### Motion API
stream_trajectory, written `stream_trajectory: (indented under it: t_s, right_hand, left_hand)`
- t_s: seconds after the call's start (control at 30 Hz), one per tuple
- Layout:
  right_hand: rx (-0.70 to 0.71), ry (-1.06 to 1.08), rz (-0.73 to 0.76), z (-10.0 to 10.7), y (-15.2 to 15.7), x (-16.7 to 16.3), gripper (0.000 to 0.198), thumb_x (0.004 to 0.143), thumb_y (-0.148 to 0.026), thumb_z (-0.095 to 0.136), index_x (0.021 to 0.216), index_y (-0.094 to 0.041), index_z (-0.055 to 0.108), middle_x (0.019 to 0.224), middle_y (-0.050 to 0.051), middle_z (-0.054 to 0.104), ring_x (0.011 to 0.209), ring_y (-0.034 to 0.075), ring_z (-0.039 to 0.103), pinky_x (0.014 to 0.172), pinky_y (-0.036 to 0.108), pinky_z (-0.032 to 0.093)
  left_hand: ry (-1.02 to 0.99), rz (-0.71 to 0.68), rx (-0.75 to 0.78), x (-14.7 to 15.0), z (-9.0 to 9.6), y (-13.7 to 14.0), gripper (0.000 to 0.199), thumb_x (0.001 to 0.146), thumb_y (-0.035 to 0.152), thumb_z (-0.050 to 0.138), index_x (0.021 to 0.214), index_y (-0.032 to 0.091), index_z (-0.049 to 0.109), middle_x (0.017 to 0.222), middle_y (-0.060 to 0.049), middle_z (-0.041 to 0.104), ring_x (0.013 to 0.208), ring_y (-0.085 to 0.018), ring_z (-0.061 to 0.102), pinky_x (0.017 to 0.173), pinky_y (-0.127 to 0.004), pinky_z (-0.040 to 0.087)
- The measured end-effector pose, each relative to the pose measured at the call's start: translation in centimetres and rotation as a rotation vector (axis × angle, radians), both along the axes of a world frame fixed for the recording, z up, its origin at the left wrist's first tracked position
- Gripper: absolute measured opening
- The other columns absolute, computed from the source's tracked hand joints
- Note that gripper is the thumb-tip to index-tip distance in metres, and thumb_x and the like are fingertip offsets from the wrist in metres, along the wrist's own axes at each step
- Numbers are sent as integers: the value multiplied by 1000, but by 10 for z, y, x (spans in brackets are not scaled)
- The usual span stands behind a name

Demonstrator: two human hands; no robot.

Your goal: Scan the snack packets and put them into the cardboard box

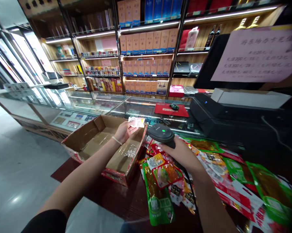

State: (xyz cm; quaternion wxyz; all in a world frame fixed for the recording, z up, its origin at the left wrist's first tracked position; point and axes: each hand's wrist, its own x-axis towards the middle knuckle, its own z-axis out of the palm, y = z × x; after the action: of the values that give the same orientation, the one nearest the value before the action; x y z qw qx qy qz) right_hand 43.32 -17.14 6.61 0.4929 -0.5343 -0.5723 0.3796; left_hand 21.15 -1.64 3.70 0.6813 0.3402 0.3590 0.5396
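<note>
My left hand (124, 131) is closed on a small white snack packet (136, 122), holding it above the far right part of an open cardboard box (81, 137). The side of the packet facing me looks pale with a little yellow and print too small to read. In my right hand (178, 152) is a black barcode scanner (161, 132) with a green light on top. Its head points left, toward the packet, and its cable runs down along my forearm. Below the scanner lie red and orange snack packets (166, 174) and a long green snack packet (157, 207).
More snack packets (235, 170) are heaped along the counter on the right. A monitor with a pink paper sign (254, 58) stands behind them. Beyond the box runs a glass display counter (97, 100), with a red mat (160, 110) on it. Shelves of boxed bottles (148, 42) line the wall.
</note>
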Motion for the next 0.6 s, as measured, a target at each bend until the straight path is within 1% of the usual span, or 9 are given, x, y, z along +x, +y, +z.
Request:
stream_trajectory:
  t_s: [0.1,0.13,0.23,0.3,0.37,0.47,0.53,0.6]
  right_hand:
    - [-44,-5,30,2,-4,7,29,77,-39,76,99,-25,64,53,-4,59,37,14,50,36,25,38]
    - [-48,15,19,4,-6,11,29,77,-40,76,98,-25,63,52,-5,58,37,14,50,36,25,38]
    - [-27,102,-60,11,-14,32,29,77,-44,76,90,-24,58,51,-6,54,38,13,49,35,23,38]
    - [16,183,-126,16,-21,54,32,77,-47,75,86,-24,56,53,-7,54,39,11,49,36,22,39]
    - [50,279,-186,20,-30,79,34,76,-48,76,87,-23,56,56,-6,54,41,10,49,36,21,40]
    - [96,381,-292,22,-46,118,35,74,-48,77,89,-23,57,57,-7,54,40,9,48,36,21,40]
    - [133,417,-362,20,-58,141,35,74,-47,77,90,-24,56,58,-7,54,40,9,47,36,20,40]
    - [164,440,-409,17,-69,161,34,75,-47,76,91,-25,56,58,-8,54,40,9,48,36,20,40]
  left_hand:
    - [34,-5,13,2,3,-4,7,84,11,67,88,11,62,90,-10,75,81,-16,73,82,-27,61]
    - [46,-9,23,3,5,-6,6,84,11,67,85,12,61,88,-9,74,79,-14,73,80,-25,61]
    - [104,-36,66,15,13,-13,13,83,10,69,78,14,58,80,-6,72,75,-13,72,79,-26,62]
    - [170,-75,96,31,20,-18,19,81,12,72,75,15,55,76,-4,70,73,-14,72,79,-29,63]
    - [240,-147,126,56,25,-23,20,80,14,75,77,15,55,78,-4,70,72,-14,72,77,-30,63]
    - [315,-273,148,107,24,-31,21,78,16,77,83,15,57,84,-5,71,70,-14,72,70,-28,63]
    - [361,-356,155,146,17,-38,22,77,17,78,83,15,57,83,-5,71,69,-14,72,68,-26,62]
    - [428,-440,168,187,6,-45,22,77,18,78,82,15,56,79,-5,70,68,-14,72,66,-24,61]
